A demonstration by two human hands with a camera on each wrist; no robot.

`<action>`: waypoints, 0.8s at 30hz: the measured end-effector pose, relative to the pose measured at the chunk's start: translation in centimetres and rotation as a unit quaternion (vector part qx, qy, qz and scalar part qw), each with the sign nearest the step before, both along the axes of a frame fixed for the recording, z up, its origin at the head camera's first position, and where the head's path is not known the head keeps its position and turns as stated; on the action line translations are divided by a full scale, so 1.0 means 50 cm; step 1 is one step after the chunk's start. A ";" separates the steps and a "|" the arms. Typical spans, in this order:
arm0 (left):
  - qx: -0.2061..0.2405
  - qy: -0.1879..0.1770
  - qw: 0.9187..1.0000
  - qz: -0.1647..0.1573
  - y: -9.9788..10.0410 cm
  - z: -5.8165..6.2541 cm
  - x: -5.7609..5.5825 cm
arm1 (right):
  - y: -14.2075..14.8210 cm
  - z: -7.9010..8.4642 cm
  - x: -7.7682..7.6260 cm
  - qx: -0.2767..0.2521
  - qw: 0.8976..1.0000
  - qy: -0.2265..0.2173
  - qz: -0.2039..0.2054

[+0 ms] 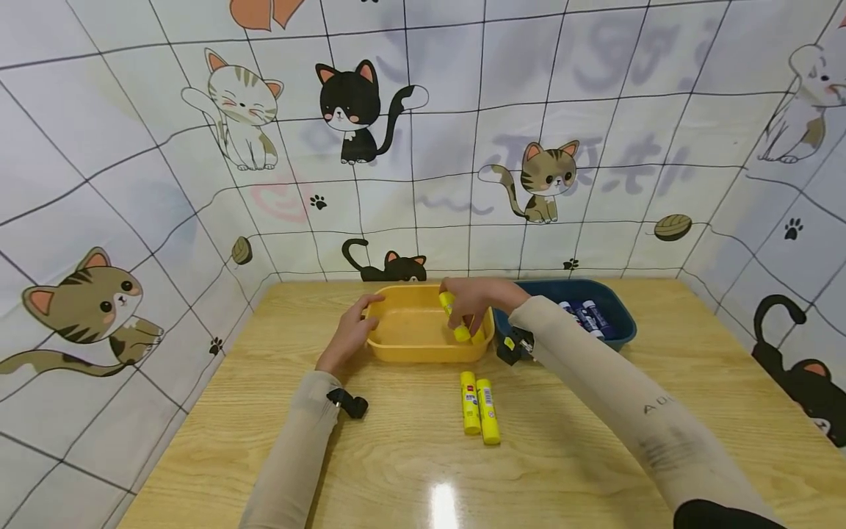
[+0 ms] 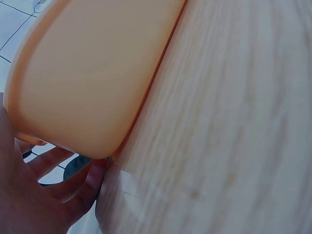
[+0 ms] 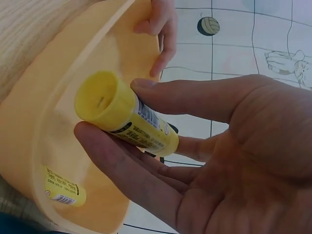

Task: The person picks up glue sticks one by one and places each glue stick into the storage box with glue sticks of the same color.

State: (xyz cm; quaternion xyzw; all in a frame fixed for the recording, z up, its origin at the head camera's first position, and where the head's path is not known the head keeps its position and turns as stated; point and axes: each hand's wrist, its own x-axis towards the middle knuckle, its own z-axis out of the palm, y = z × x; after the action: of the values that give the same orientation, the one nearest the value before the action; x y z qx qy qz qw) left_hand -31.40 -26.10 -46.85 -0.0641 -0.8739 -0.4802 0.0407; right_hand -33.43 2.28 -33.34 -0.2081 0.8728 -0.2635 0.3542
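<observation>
A yellow glue stick (image 3: 141, 122) is pinched between the thumb and fingers of my right hand (image 1: 477, 297), over the right part of a yellow plastic basin (image 1: 423, 353). My left hand (image 1: 350, 334) holds the basin's left end, with the thumb at the rim and the fingers along the outside wall. Inside the basin, at its right end, lies another yellow glue stick (image 3: 66, 187). Two more yellow glue sticks, a left one (image 1: 470, 402) and a right one (image 1: 488, 411), lie side by side on the table in front of the basin.
A dark blue basin (image 1: 621, 323) stands right of the yellow one, partly behind my right forearm. It contains several blue-and-white sticks (image 1: 595, 314). The wooden table (image 1: 396, 441) meets a cat-patterned wall covering (image 1: 449, 147) at the back and sides.
</observation>
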 end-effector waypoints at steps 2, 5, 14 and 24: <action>0.001 0.002 1.000 -0.001 -0.001 -0.003 -0.001 | -0.005 0.004 -0.005 0.010 1.000 -0.011 0.005; 0.002 0.002 1.000 0.002 -0.002 -0.004 -0.002 | -0.015 0.010 -0.015 0.022 0.999 -0.028 0.009; 0.010 -0.003 1.000 0.004 -0.002 -0.001 0.001 | -0.036 0.017 -0.052 0.050 0.996 -0.070 0.015; 0.009 -0.007 1.000 0.000 -0.001 -0.001 0.000 | -0.044 -0.007 -0.083 0.050 0.989 -0.136 -0.032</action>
State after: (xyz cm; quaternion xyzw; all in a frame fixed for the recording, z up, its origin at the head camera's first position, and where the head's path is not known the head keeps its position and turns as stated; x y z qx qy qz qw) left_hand -31.37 -26.17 -46.91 -0.0602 -0.8699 -0.4883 0.0349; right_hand -37.56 0.07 -33.69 -0.1246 0.8346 -0.2570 0.4710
